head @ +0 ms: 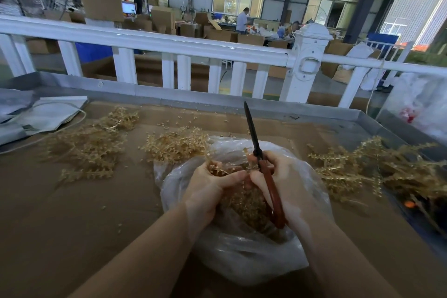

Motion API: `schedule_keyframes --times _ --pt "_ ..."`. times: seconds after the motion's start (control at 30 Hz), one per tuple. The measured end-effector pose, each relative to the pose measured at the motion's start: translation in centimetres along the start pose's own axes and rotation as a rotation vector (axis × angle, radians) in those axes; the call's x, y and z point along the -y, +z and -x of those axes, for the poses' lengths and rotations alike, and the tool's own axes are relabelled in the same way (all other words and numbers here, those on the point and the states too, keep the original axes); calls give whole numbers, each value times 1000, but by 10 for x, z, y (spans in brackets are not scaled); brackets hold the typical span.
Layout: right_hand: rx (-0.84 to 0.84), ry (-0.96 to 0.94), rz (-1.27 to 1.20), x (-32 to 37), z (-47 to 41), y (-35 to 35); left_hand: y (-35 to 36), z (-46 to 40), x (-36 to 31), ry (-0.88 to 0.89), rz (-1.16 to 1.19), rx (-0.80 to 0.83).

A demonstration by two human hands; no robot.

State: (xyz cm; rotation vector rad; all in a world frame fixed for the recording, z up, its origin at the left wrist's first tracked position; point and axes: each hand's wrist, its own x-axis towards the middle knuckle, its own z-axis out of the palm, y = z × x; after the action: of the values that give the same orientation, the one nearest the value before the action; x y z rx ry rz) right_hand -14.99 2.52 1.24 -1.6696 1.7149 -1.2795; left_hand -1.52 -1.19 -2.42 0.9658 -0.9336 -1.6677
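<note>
Red-brown handles of a pair of scissors (263, 172) lie inside the right hand (287, 184), which grips them with curled fingers. The dark blades are together and point away from the person, toward the far side. The left hand (208, 186) is just beside it, and the fingertips of both hands almost meet. Its fingers are curled around a golden plastic sprig (217, 170), which it holds close to the lower part of the blades.

Both hands are above the open mouth of a clear plastic bag (242, 256). This bag lies on the desk (72, 225) in the near middle, and many small golden pieces (249, 205) are collected inside it, under the hands.

The desk has a brown cardboard surface. On it are three heaps of the same golden sprigs: a left heap (89, 147), a middle heap (176, 144) touching the far edge of the bag, and a right heap (362, 167), which is well apart from the bag. Loose golden bits are scattered between them. At the far left lies a white folded sheet (48, 113) with a pale cable (79, 116) over it.

A grey metal rim (169, 97) borders the desk on the far side. Behind it stands a white fence (145, 38), and at the far right a white plastic sack (420, 106).
</note>
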Motion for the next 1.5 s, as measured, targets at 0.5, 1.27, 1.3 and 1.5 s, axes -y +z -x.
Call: schedule_keyframes --times 0.5,1.27,1.3,1.5 --pt "12 -108 317 -3 26 -13 -3 -1 -1 3 331 -149" --pt "-120 -125 336 -37 40 16 -8 0 4 17 460 -116" --pt "-142 -146 352 -38 41 17 -8 0 4 25 457 -116" --pt "-155 -179 442 -44 47 23 -4 3 6 81 416 -137"
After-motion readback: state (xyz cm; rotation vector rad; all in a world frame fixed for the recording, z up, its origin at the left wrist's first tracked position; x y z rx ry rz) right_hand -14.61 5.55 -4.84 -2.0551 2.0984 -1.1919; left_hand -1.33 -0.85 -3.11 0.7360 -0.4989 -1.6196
